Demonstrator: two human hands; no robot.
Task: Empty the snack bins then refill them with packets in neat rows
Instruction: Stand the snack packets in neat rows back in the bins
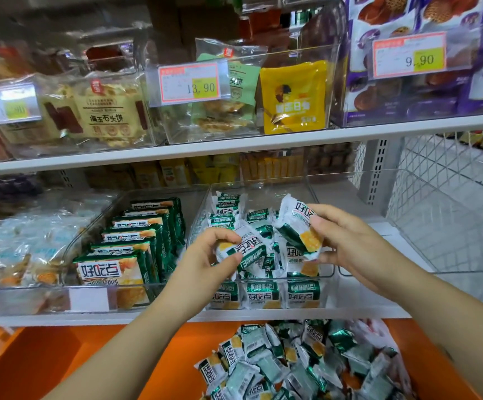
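Observation:
A clear plastic snack bin [328,272] on the lower shelf holds several white-and-green snack packets, some upright in a front row [264,294], others loose behind. My left hand [208,255] pinches one packet [246,248] above the bin's front half. My right hand [347,241] grips another packet [299,223] a little higher, over the middle of the bin. Below the shelf, a loose heap of the same packets [306,365] lies in a clear bag on an orange surface [75,362].
To the left, a second clear bin [95,223] holds larger green packs in a neat row. An empty clear bin [451,267] stands to the right, beside a white wire mesh panel [451,180]. The upper shelf [234,145] carries more bins with price tags.

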